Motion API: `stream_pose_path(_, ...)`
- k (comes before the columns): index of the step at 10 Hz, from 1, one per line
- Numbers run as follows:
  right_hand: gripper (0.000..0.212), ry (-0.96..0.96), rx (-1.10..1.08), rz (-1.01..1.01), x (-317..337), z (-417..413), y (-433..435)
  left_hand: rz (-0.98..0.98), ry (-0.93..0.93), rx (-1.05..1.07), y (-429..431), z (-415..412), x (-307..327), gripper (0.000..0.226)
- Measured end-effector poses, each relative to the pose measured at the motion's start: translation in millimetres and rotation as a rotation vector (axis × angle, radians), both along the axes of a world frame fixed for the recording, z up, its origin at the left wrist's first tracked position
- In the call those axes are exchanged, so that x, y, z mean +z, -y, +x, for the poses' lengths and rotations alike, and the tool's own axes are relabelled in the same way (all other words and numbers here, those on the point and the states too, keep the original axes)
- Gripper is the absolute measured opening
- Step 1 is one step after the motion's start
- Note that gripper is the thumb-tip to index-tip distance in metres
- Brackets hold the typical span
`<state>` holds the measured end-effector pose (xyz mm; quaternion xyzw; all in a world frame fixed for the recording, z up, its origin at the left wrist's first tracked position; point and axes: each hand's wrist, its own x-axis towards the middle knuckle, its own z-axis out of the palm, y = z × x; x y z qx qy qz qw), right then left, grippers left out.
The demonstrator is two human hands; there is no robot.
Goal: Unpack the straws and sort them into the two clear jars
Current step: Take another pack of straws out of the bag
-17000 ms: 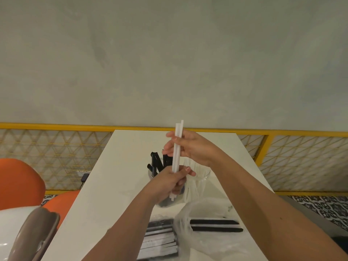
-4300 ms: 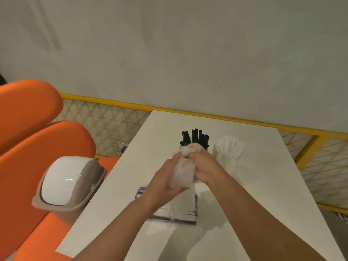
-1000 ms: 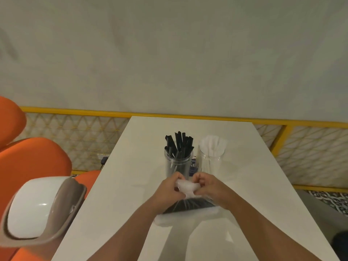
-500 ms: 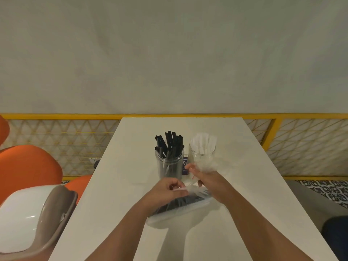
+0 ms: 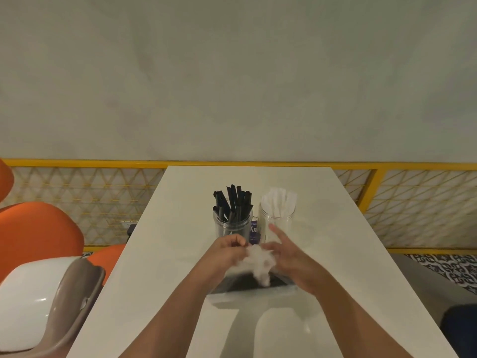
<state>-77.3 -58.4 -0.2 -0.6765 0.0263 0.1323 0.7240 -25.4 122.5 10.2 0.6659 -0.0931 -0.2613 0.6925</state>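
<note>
Bag neck (image 5: 259, 258) rebunched between left hand (image 5: 227, 252), right hand (image 5: 287, 257) | straw pack (image 5: 246, 283) crosswise

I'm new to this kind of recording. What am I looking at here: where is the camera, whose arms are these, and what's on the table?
There is no machine here. A person wears one wide-angle camera on the head, and it looks down at their own bare arms. On the white table two clear jars stand side by side: the left jar holds black straws, the right jar holds white straws. Nearer the person lies a clear plastic bag, dark inside. The left hand pinches the bag's bunched top. The right hand touches it, index finger straight. Left of the table are an orange seat and a bin with a white lid.
</note>
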Motion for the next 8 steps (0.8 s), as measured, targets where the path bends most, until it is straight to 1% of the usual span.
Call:
stream_pose_path(1, 0.047, 0.008, 0.041, -0.247, -9.6, -6.0, -4.3, -0.134, -0.051, 0.006, -0.3, -1.9, 1.2, 0.028)
stream_pose_path(2, 0.030, -0.065, -0.086, -0.264, -6.3, -12.5, 2.7, 0.007, 0.041, -0.007, -10.7, 2.9, 1.7, 0.035)
stream_pose_path(3, 0.035, -0.080, -0.187, -0.246, -13.3, -14.5, 6.4, 0.232, 0.142, -0.075, -18.1, 5.6, 2.3, 0.037)
stream_pose_path(4, 0.040, -0.107, -0.126, -0.269, -8.9, -12.9, -4.7, 0.438, 0.256, -0.216, -7.1, 1.9, 3.8, 0.029)
stream_pose_path(5, 0.041, -0.061, -0.136, -0.268, 1.0, -11.3, -11.0, 0.348, 0.251, -0.165, 3.5, -0.1, 10.5, 0.022)
stream_pose_path(6, 0.015, -0.008, -0.153, -0.247, 5.5, -9.2, -3.7, 0.162, 0.162, -0.015, -7.3, 2.8, 13.2, 0.008)
stream_pose_path(7, 0.017, 0.048, -0.160, -0.218, 0.6, -8.1, 6.3, 0.049, 0.065, 0.037, -17.3, 2.8, 8.6, 0.019)
stream_pose_path(8, 0.023, 0.064, -0.059, -0.192, 2.5, -10.1, 0.3, -0.049, -0.017, 0.020, -10.6, -0.6, 9.1, 0.018)
